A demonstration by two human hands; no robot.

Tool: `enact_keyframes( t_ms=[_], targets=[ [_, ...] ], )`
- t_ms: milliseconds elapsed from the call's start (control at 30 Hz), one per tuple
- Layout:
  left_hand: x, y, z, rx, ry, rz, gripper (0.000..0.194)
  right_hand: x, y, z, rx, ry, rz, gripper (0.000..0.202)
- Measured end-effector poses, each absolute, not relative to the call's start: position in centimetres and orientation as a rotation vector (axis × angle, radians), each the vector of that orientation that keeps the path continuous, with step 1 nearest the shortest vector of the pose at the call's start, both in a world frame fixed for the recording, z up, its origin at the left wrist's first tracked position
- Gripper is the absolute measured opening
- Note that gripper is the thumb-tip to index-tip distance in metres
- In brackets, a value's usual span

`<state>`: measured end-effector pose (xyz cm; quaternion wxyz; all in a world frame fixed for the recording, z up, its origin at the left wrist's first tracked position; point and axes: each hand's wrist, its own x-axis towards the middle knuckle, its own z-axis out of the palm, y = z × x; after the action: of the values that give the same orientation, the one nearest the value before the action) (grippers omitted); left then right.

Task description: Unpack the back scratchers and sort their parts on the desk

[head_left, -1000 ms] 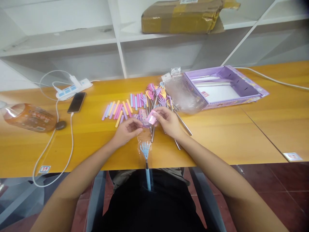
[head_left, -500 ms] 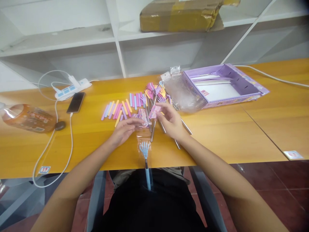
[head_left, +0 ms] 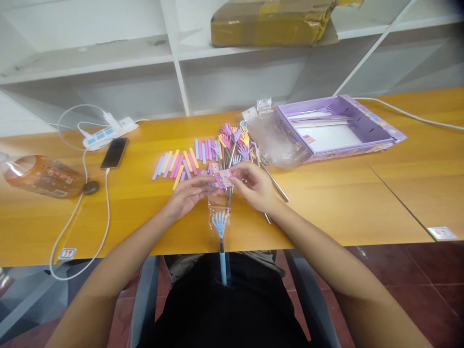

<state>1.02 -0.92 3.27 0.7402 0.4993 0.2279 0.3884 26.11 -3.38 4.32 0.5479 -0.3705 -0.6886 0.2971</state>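
My left hand [head_left: 188,195] is closed on the top end of a clear plastic bag [head_left: 218,202]. Inside the bag hangs a blue back scratcher [head_left: 220,224], its hand-shaped head up and its handle over my lap. My right hand [head_left: 253,186] pinches a small pink printed card [head_left: 223,179] at the bag's mouth; I cannot tell whether the card's lower edge is inside. Just beyond my hands lies a pile of back scratchers [head_left: 235,137] with pink, yellow, purple and blue heads and metal rods. More pink cards [head_left: 212,168] lie behind my left fingers.
Coloured handle sleeves [head_left: 176,164] lie in rows left of the pile. Clear bags [head_left: 279,140] lean against a purple box [head_left: 369,145] on the right. A phone [head_left: 114,153], power strip [head_left: 110,134], cables and an orange bottle [head_left: 43,176] occupy the left. A taped carton [head_left: 271,24] sits on the shelf.
My right hand has brought the pink card down and slightly left, to the mouth of the bag. My left hand keeps its hold on the bag, which has shifted slightly right.
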Motion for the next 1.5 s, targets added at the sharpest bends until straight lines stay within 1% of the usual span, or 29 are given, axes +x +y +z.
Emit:
enact_keyframes(
  t_ms=[100,233,533,733,900,1133,1300,1433,1500],
  targets=[
    [1.09,-0.91,3.27,1.081,0.500,0.854,0.040,26.34,-3.30,4.63,-0.885,-1.693,0.611,0.015],
    [1.12,-0.91,3.31,1.061,0.518,0.861,0.040,26.48,-3.32,4.83,-0.900,-1.761,0.554,0.017],
    [1.00,-0.83,3.48,1.106,0.512,0.845,0.041,26.70,-3.03,4.34,-0.815,-1.847,0.538,0.023],
    [1.04,-0.80,3.71,1.123,0.523,0.857,0.040,26.34,-3.25,4.04,-0.781,-1.842,0.587,0.027],
    [1.15,-0.76,3.84,1.123,0.527,0.874,0.039,26.05,-3.49,3.94,-0.795,-1.797,0.632,0.021],
    [1.21,-0.94,3.84,1.094,0.510,0.883,0.045,26.34,-3.36,4.39,-0.791,-1.799,0.568,0.022],
    [1.25,-1.06,4.07,1.109,0.494,0.888,0.043,26.69,-3.52,4.74,-0.784,-1.870,0.631,0.023],
    [1.10,-0.86,3.93,1.129,0.479,0.883,0.039,26.75,-3.58,4.86,-0.777,-1.863,0.636,0.019],
    [1.07,-0.81,3.74,1.124,0.492,0.857,0.042,26.73,-3.58,4.88,-0.765,-1.848,0.627,0.019]
  ],
)
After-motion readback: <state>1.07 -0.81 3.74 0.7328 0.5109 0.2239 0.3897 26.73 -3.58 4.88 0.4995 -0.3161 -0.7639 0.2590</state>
